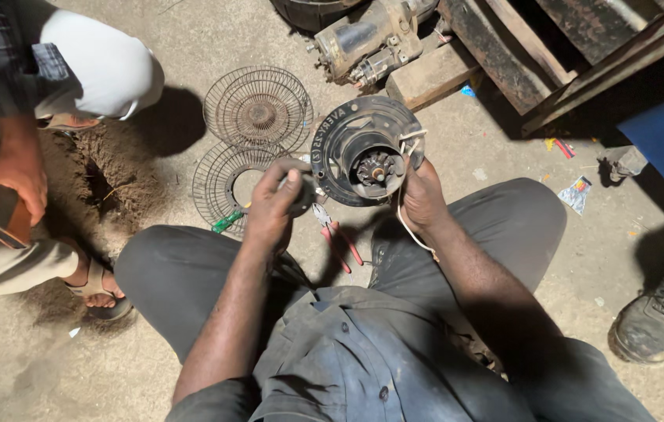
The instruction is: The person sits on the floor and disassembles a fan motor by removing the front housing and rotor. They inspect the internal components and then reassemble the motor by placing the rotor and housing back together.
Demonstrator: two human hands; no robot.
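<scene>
**Head view: fan motor housing held between both hands, guards off**

Head view looks down on a seated person working over a concrete floor (441, 156). The right hand (423, 195) grips the right rim of a round black motor housing (365, 152), fingers wrapped behind it and thumb on the front edge, so the hand is closed on the part. A white cord (408, 227) trails from the housing past that wrist. The left hand (273, 207) is curled at the housing's left edge, fingers bent and pressed together around a small dark piece there; what it pinches is too blurred to tell. The housing is tilted face-up, held above the knees, its central hub exposed.

As for progress, the strip-down looks well advanced: two wire guards (258, 109) lie apart on the floor beyond the hands, one overlapping the other, and no blade shows on the hub. The motor core still sits in the housing, so that part seems left. Red-handled pliers (340, 238) lie on the floor between the knees, a green-handled tool (228, 222) by the nearer guard. Another person squats at left, holding a phone (0, 219).
</scene>
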